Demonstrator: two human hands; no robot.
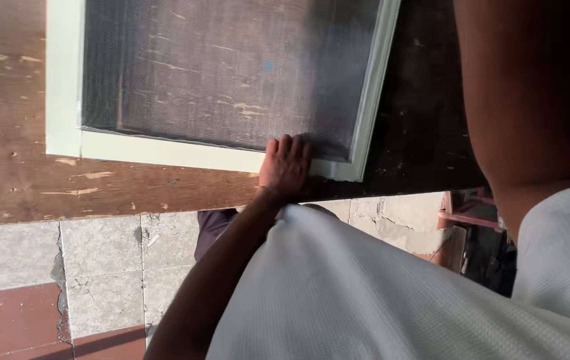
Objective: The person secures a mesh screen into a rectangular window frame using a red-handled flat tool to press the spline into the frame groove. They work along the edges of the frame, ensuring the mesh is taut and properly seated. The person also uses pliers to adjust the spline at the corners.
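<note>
**Hand flat on the frame's near rail**

Hand first: our left hand (285, 167) is lying flat, fingers together and stretched out, pressing on the near rail of the screen frame (165, 151), close to its right corner. It is gripping nothing that we can see, just resting palm-down where pale rail meets dark mesh (231, 73). The frame is lying flat on the worn wooden bench (25, 180) and spreading away from the hand, up and to the left in our view, with its near rail running left to right across the bench. So the bulk of the frame is sitting beyond and to the left of the fingertips. Our other arm is crossing the right side of the view, but its hand is out of sight, so we cannot tell what it is doing. Below the bench edge we are seeing cracked floor tiles (98, 260).
</note>
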